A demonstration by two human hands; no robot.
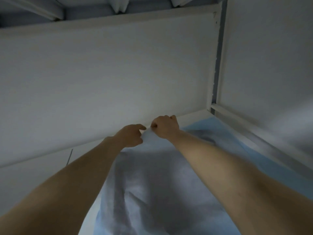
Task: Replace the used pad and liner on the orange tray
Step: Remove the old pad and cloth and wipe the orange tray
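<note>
- Head view: we look into a white box-like compartment (194, 116) with a plain back wall (101, 78) and a side wall (271, 56) on the right; both bare forearms reach into it.
- A crumpled white pad (152, 184) with a pale blue border lies on the compartment floor. It runs from the near edge of the picture up to the back wall, and its blue edge lies just beside the right wall.
- The right hand (165, 127) is curled into a fist at the pad's far edge, close to the back wall. It grips a fold of the pad, which lifts off the floor there.
- The left hand (132, 135) sits just beside it at the same raised fold, its forefinger stretched toward the right hand and the other fingers curled. We cannot tell whether it really pinches the pad or only touches it.
- The picture is dim and slightly blurred.
</note>
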